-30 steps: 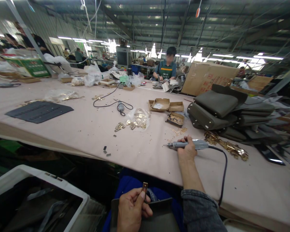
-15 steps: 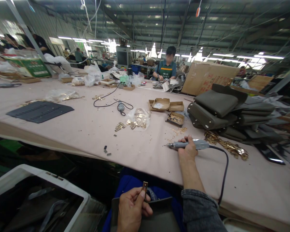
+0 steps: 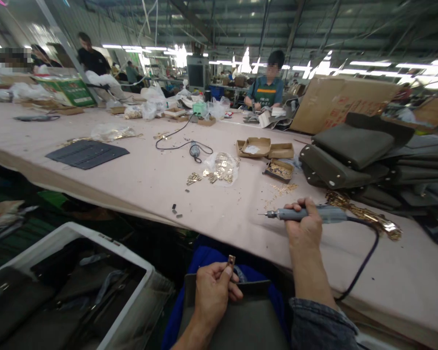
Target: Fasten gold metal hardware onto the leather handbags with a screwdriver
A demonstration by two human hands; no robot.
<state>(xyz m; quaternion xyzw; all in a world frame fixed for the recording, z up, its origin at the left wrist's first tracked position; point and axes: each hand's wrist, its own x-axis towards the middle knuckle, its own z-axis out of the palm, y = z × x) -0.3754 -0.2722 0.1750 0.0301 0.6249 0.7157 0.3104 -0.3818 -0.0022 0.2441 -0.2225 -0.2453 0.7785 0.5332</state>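
Observation:
My left hand (image 3: 212,291) pinches a small brown metal clasp (image 3: 231,261) upright over a dark grey leather piece (image 3: 241,323) lying on my lap. My right hand (image 3: 304,227) grips a grey corded electric screwdriver (image 3: 306,213), which lies level just above the pink table (image 3: 138,182) with its tip pointing left. The black cord (image 3: 365,255) loops off to the right. Loose gold fittings (image 3: 365,214) lie just right of the tool.
A stack of dark grey bags (image 3: 354,155) sits at right, small cardboard trays (image 3: 263,148) and a bag of gold hardware (image 3: 222,167) mid-table. A white bin (image 3: 69,287) stands at lower left. A person in green (image 3: 268,87) works across the table; others stand far left.
The view has shifted down and slightly left. My right hand has lifted the screwdriver a little off the table. My left hand still holds the clasp the same way.

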